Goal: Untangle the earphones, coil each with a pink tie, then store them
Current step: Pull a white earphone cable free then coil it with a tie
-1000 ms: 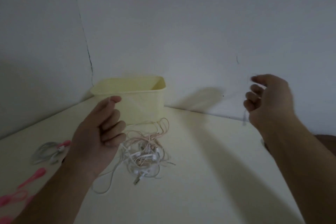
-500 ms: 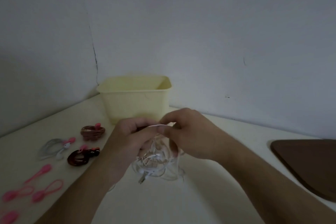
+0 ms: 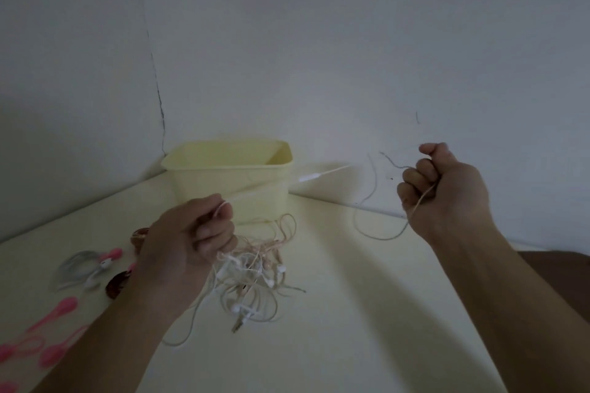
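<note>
The left hand (image 3: 194, 233) is curled tight around a thin white cord (image 3: 322, 173), just above the messy pile of earphones (image 3: 255, 274); the right hand (image 3: 443, 191) is up high and off to the right, also curled into a fist, gripping the other end of that cord; a loose loop hangs down under it. Between the 2 hands the cord runs almost straight, past the front of the yellow box (image 3: 230, 182); a small white bar on it shows near the box's right side.

The pile sits on the table (image 3: 351, 329), in front of the box and partly under the left hand; white and pinkish cords are all mixed up in it.

This looks like the pulling-out step; 1 earphone is being drawn free. To do it well, I think the pull should be slow and gentle; a hard tug could make the knots tighter. The left hand should let the cord slide a bit; if it catches, stop and loosen the loop by hand.

Both arms reach forward; the left one is low, the right one lifted with its wrist bent up.

On the left lie pink ties (image 3: 54, 316) and a coiled grey earphone (image 3: 79, 268) with a pink tie on it; darker coils sit partly behind the left arm.
</note>
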`<state>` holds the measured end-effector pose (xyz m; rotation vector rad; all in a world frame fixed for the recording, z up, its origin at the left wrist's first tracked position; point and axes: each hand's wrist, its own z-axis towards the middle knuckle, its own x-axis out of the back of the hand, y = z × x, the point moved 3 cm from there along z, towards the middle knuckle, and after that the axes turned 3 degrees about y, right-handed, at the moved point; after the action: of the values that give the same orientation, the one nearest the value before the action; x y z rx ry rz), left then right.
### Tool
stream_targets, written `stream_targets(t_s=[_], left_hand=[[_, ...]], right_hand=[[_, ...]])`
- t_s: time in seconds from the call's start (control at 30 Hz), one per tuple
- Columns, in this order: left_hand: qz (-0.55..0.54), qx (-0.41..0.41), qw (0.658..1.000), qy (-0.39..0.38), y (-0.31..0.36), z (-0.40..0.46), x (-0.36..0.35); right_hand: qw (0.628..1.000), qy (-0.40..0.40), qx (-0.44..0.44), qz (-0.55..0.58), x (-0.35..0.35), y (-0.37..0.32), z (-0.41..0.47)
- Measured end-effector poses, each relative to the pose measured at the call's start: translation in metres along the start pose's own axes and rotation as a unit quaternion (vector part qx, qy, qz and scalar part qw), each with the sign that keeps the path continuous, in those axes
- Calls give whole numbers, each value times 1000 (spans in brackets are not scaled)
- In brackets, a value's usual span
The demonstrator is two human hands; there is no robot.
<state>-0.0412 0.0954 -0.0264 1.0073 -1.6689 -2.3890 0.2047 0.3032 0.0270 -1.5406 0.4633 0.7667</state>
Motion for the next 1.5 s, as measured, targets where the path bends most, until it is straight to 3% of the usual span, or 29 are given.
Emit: stream_targets(t_s=[0.17, 0.27, 0.4, 0.5, 0.57, 0.67, 0.8, 0.83, 0.87, 0.9, 0.97, 1.03, 1.1, 1.23, 1.5], left_hand=[[-74, -27, 996, 40, 6, 3, 9], [-130, -22, 991, -3, 11, 3, 10], [-79, -18, 996, -27, 11, 2, 8], [6, -13, 999, -31, 4, 2, -2], [30, -21, 999, -18, 1, 0, -6], [2, -47, 999, -17, 8, -3, -7], [43, -45, 998, -13, 9, -5, -10], [67, -44, 997, -17, 7, -6, -13], [100, -48, 993, -26, 4, -8, -17], [135, -53, 989, -39, 2, -10, -21], [181, -63, 980, -53, -1, -14, -27], [191, -73, 978, -50, -2, -16, -29], [179, -87, 978, -54, -3, -18, -31], [167, -106, 978, -61, -4, -16, -29], [172, -111, 977, -52, -4, -16, -23]], right_hand=[[997, 64, 31, 2, 16, -11, 11], [996, 87, 32, 8, 21, -10, 13], [994, 80, 23, -69, 13, 0, 7], [976, -6, 12, -218, -4, 13, -6], [934, -95, -1, -345, -18, 24, -19], [823, -181, 14, -539, -31, 41, -38], [639, -147, 181, -733, -41, 56, -60], [608, -169, 227, -742, -45, 58, -67], [601, -209, 251, -729, -50, 61, -74], [628, -259, 241, -693, -54, 65, -79], [729, -343, 122, -579, -60, 75, -89], [777, -389, 20, -495, -61, 82, -97], [780, -402, -3, -479, -61, 86, -102], [747, -346, 67, -564, -63, 85, -102], [756, -333, 83, -558, -67, 71, -99]])
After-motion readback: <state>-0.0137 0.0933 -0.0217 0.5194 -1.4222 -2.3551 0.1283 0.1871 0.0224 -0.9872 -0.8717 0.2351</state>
